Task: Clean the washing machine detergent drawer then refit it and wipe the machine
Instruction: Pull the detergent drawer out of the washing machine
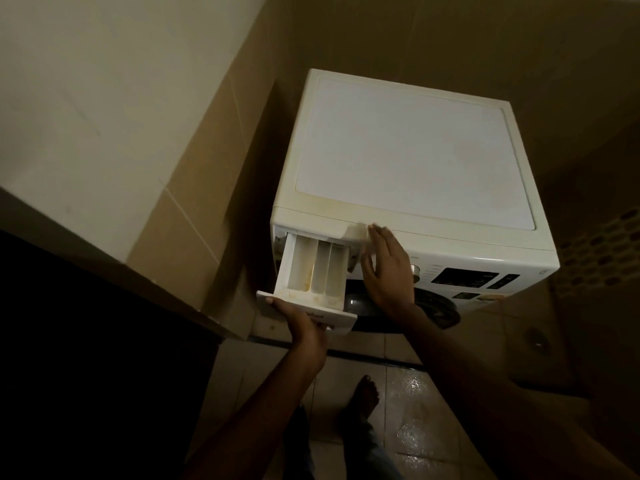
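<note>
Gripped at its front panel by the left hand (302,323), the drawer (311,275) is held pulled far out of the washing machine (408,161), its stained compartments exposed. Beyond, the right hand (384,268) is laid flat, fingers spread, against the machine's front beside the drawer opening.

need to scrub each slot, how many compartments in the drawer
3 in the drawer: a wide one on the left, a narrow middle one, and one on the right. Their rear ends are inside the machine, so more may be hidden.
</note>
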